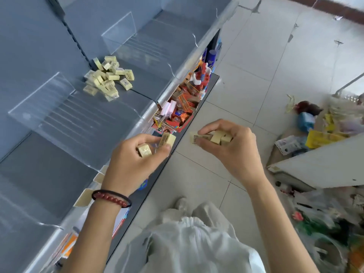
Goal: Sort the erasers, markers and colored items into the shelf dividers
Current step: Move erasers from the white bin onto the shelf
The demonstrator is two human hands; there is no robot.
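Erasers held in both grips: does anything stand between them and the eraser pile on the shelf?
Partly. A clear divider stands on the shelf between the left grip and the eraser pile, and a low clear front rail edges the shelf. Nothing else visible blocks the right grip.

**A:** how many in the eraser bunch (215, 137) the right hand (230, 146) has?

**B:** no idea tbh, its fingers cover most of it. Same with the left hand (134, 154): two erasers (166, 139) poke out, and the palm's hidden.

**A:** print on the eraser pile (107, 77)?

**B:** way too small to read. The colourful packets (183, 107) lower down are half tucked under the upper shelf (59, 154), which runs off the left edge. The floor heap (325, 213) on the right is pure smear.
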